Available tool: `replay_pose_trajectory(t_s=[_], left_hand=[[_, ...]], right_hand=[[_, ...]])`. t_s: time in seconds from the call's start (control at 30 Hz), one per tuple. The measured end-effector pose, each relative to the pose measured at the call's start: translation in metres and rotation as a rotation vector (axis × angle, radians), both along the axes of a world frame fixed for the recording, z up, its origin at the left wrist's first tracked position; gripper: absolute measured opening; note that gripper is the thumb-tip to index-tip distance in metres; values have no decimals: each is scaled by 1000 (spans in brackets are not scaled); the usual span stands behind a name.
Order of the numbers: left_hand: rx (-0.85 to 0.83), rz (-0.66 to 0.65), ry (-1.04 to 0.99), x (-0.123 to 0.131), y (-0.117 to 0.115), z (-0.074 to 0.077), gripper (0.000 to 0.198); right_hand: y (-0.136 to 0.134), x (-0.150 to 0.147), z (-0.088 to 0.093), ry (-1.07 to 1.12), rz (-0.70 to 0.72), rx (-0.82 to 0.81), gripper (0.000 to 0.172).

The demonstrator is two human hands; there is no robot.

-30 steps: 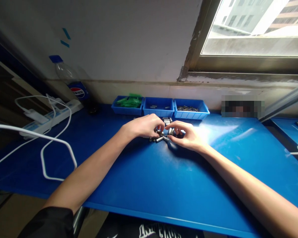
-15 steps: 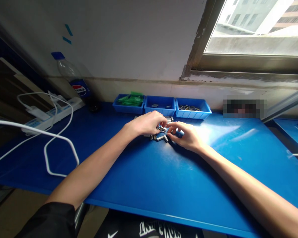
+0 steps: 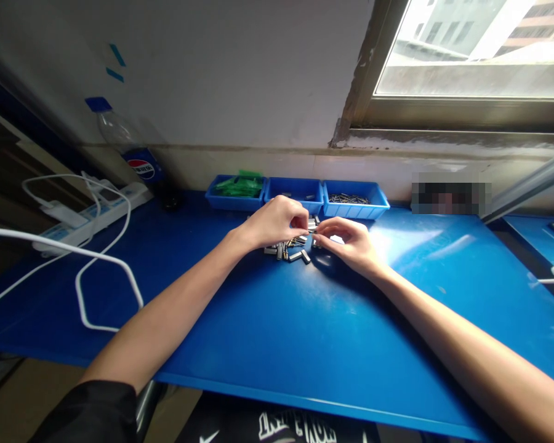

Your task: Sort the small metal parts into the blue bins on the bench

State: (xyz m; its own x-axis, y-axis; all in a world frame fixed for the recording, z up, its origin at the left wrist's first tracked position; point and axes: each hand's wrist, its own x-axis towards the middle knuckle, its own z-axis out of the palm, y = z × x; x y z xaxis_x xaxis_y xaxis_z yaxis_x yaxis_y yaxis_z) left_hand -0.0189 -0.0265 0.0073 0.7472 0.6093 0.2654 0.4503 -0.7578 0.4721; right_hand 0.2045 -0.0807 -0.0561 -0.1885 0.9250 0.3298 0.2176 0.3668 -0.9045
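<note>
Mid-frame, left hand [image 3: 284, 218] and right hand [image 3: 345, 243] close together, fingers curled to a pinch; can't tell what they grip; metal parts [image 3: 295, 256] lie just beneath on the worktop [image 3: 277, 338]; a loose pinch could drop something, a low wrist scatter the pile!

Single head-mounted view, forward and down over the blue table [image 3: 258, 344]
</note>
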Motion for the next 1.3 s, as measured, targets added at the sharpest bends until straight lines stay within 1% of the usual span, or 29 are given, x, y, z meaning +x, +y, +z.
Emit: replay_pose_trajectory(t_s=[0.13, 0.27, 0.33, 0.4, 0.47, 0.5, 0.57, 0.63, 0.7, 0.77, 0.87, 1.03, 1.17, 1.3], left_hand=[[-39, 39, -45, 2, 0, -2, 13], [-57, 81, 20, 1, 1, -3, 16], [-55, 103, 99, -2, 2, -1, 19], [-76, 96, 192, -5, 1, 1, 18], [-123, 74, 269, -6, -2, 2, 13], [-142, 71, 293, -6, -3, 2, 10], [-149, 87, 315, -3, -7, 2, 11], [-125, 100, 323, 0, -10, 0, 13], [-97, 108, 334, 2, -11, -1, 15], [-72, 112, 336, 3, -10, -2, 18], [-76, 91, 308, 0, -7, -1, 19], [-194, 30, 191, -11, 0, 10, 18], [-253, 67, 61, -19, 5, 17, 13], [-306, 93, -154, -18, 8, 16, 14]], right_hand=[[2, 5, 3, 110, 1, -175, 34], [5, 9, 0, 183, 0, -229, 34], [7, 10, -3, 194, -37, -208, 33], [9, 9, -6, 217, -138, -141, 34], [11, 7, -7, 255, -232, -51, 39], [11, 7, -7, 272, -250, -19, 44], [12, 6, -8, 292, -226, -5, 58], [11, 6, -8, 293, -174, -30, 65], [10, 6, -8, 276, -146, -42, 63], [9, 6, -7, 246, -139, -37, 54], [8, 5, -5, 230, -128, -49, 44], [7, 3, 0, 229, -135, -88, 38], [6, 3, 2, 220, -103, -130, 33], [5, 3, 3, 212, -60, -149, 31]])
